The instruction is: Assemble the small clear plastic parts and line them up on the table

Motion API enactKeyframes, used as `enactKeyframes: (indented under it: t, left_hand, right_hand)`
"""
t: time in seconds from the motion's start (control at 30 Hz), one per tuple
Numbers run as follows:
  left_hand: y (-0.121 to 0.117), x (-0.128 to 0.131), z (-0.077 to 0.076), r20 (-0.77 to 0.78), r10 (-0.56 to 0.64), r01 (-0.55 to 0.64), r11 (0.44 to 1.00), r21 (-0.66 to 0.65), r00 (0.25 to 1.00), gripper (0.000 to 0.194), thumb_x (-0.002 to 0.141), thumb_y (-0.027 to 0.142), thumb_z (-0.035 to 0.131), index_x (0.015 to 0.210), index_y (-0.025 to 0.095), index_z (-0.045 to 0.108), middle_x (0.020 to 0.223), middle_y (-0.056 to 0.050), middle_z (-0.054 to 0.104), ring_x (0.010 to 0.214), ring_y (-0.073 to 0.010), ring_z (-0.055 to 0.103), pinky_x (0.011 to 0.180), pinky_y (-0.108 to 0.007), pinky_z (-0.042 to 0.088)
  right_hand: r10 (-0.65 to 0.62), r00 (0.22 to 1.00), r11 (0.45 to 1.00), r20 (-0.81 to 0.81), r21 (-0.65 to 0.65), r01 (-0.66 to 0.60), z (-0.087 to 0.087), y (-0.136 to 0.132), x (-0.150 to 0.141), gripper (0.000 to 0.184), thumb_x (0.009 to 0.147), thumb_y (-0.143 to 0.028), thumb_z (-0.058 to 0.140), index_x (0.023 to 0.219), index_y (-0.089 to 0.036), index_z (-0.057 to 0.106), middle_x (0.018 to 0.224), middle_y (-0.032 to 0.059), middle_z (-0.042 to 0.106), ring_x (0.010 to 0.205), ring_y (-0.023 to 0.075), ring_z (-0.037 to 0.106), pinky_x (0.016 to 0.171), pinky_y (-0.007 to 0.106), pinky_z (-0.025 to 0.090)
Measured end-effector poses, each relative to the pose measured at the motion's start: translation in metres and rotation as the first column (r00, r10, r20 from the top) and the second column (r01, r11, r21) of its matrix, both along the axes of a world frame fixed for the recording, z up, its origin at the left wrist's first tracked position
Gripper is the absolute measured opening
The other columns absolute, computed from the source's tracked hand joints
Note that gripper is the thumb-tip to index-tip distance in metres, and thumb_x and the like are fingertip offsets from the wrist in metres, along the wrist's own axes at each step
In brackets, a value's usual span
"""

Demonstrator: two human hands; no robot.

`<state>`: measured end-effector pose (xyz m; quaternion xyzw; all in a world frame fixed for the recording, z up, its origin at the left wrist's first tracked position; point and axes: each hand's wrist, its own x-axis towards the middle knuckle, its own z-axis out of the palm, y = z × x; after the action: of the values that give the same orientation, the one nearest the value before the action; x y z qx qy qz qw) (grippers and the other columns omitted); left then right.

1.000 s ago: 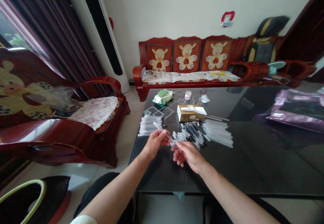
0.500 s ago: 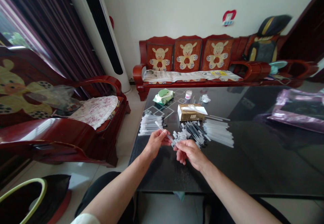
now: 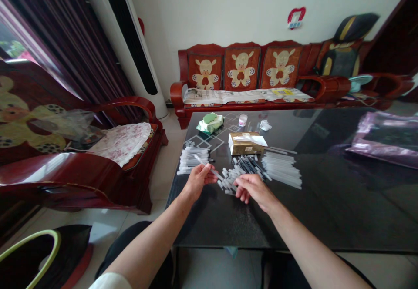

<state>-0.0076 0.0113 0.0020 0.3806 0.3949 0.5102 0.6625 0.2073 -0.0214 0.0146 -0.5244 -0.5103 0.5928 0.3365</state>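
My left hand [image 3: 199, 180] is closed around a slim translucent white pen [image 3: 202, 161], which slants down to the right toward the caps. My right hand [image 3: 254, 189] hovers at the near right side of a heap of small translucent pen caps [image 3: 230, 174]. Its thumb and fingers are curled together; whatever they may hold is too small to make out. Behind the heap lie thin black pen refills [image 3: 251, 167]. A row of translucent pen barrels [image 3: 281, 169] lies to their right. More white pens with dark ends [image 3: 193, 160] are lined up beyond my left hand.
On the black table [image 3: 326, 210] stand a tissue box [image 3: 245, 146], a green wipes pack [image 3: 210, 124], a small white cup [image 3: 242, 120] and a crumpled tissue [image 3: 265, 125]. A shiny purple package [image 3: 388, 139] lies at right. A wooden armchair [image 3: 81, 171] stands to the left.
My right hand has moved right, away from the pen's lower end, so the two hands are now apart. The left hand still holds the pen and has shifted slightly left.
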Motion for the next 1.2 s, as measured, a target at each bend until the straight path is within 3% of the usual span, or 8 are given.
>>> enactKeyframes:
  t: [0.2, 0.37, 0.53, 0.63, 0.77, 0.9, 1.03, 1.2]
  left_hand:
    - [0.0, 0.002, -0.005, -0.005, -0.026, 0.026, 0.999, -0.019, 1.0, 0.035, 0.076, 0.044, 0.071, 0.084, 0.011, 0.061, 0.077, -0.008, 0.071, 0.061, -0.0134, 0.066, 0.059, -0.024, 0.055]
    - [-0.003, 0.005, -0.005, -0.015, -0.031, 0.031, 0.999, -0.036, 0.999, 0.035, 0.077, 0.044, 0.07, 0.084, 0.011, 0.061, 0.076, -0.008, 0.071, 0.06, -0.0132, 0.066, 0.059, -0.024, 0.055]
    - [-0.005, 0.005, -0.005, -0.015, -0.042, 0.041, 0.998, -0.042, 0.999, 0.035, 0.076, 0.044, 0.07, 0.084, 0.011, 0.062, 0.075, -0.008, 0.07, 0.06, -0.013, 0.066, 0.059, -0.023, 0.055]
    - [-0.005, 0.005, -0.004, -0.017, -0.043, 0.042, 0.998, -0.035, 0.999, 0.036, 0.076, 0.044, 0.07, 0.085, 0.011, 0.062, 0.075, -0.008, 0.07, 0.06, -0.0133, 0.066, 0.059, -0.023, 0.055]
    - [-0.009, 0.009, -0.003, -0.029, -0.068, 0.068, 0.998, -0.012, 0.997, 0.038, 0.076, 0.047, 0.07, 0.086, 0.011, 0.063, 0.074, -0.008, 0.07, 0.061, -0.0143, 0.067, 0.061, -0.025, 0.055]
    - [-0.012, 0.011, -0.002, -0.049, -0.104, 0.105, 0.994, 0.003, 0.993, 0.04, 0.077, 0.048, 0.069, 0.087, 0.01, 0.064, 0.076, -0.009, 0.07, 0.064, -0.015, 0.067, 0.062, -0.025, 0.056]
    - [-0.003, 0.002, 0.001, -0.015, 0.004, -0.004, 1.0, 0.005, 1.0, 0.038, 0.076, 0.045, 0.071, 0.087, 0.01, 0.063, 0.077, -0.009, 0.071, 0.064, -0.0151, 0.068, 0.061, -0.024, 0.056]
    - [0.014, -0.016, 0.004, 0.032, 0.156, -0.156, 0.988, 0.01, 0.987, 0.033, 0.077, 0.039, 0.071, 0.088, 0.01, 0.061, 0.077, -0.008, 0.071, 0.064, -0.0137, 0.068, 0.061, -0.023, 0.057]
  right_hand:
    - [-0.273, 0.899, 0.953, 0.342, 0.222, 0.205, -0.003, 0.021, 0.049, 0.025, 0.077, -0.04, 0.057, 0.076, -0.016, 0.064, 0.051, 0.0002, 0.062, 0.038, 0.0097, 0.049, 0.038, 0.02, 0.034]
    - [-0.219, 0.735, 0.946, 0.642, 0.323, -0.001, -0.012, 0.02, 0.042, 0.018, 0.075, -0.033, 0.059, 0.066, -0.02, 0.067, 0.048, -0.0004, 0.061, 0.048, 0.0137, 0.058, 0.049, 0.023, 0.036]
    - [-0.228, 0.645, 0.915, 0.73, 0.386, -0.113, -0.015, 0.018, 0.02, 0.016, 0.075, -0.034, 0.061, 0.07, -0.022, 0.07, 0.062, 0.0014, 0.068, 0.06, 0.0162, 0.062, 0.055, 0.025, 0.035]
    - [-0.217, 0.732, 0.906, 0.646, 0.413, -0.095, -0.011, 0.015, 0.013, 0.02, 0.079, -0.036, 0.058, 0.076, -0.021, 0.071, 0.061, 0.0022, 0.068, 0.058, 0.0168, 0.061, 0.055, 0.026, 0.038]
    - [0.036, 0.915, 0.917, 0.401, 0.351, -0.19, -0.005, 0.004, 0.001, 0.036, 0.088, -0.041, 0.046, 0.067, -0.019, 0.065, 0.054, 0.0021, 0.064, 0.045, 0.0132, 0.054, 0.049, 0.025, 0.04]
    - [0.171, 0.952, 0.937, 0.253, 0.257, -0.237, -0.006, -0.005, -0.011, 0.029, 0.085, -0.04, 0.052, 0.071, -0.017, 0.063, 0.058, 0.0024, 0.066, 0.045, 0.0112, 0.055, 0.042, 0.022, 0.04]
    - [0.149, 0.972, 0.965, 0.182, 0.186, -0.183, -0.009, 0.0, -0.005, 0.029, 0.081, -0.041, 0.056, 0.074, -0.014, 0.064, 0.061, 0.0037, 0.067, 0.045, 0.0097, 0.055, 0.038, 0.018, 0.038]
    - [-0.048, 0.999, 0.991, 0.001, 0.122, 0.047, 0.004, 0.012, 0.025, 0.034, 0.075, -0.046, 0.063, 0.081, -0.012, 0.066, 0.06, 0.0038, 0.067, 0.044, 0.01, 0.055, 0.038, 0.019, 0.04]
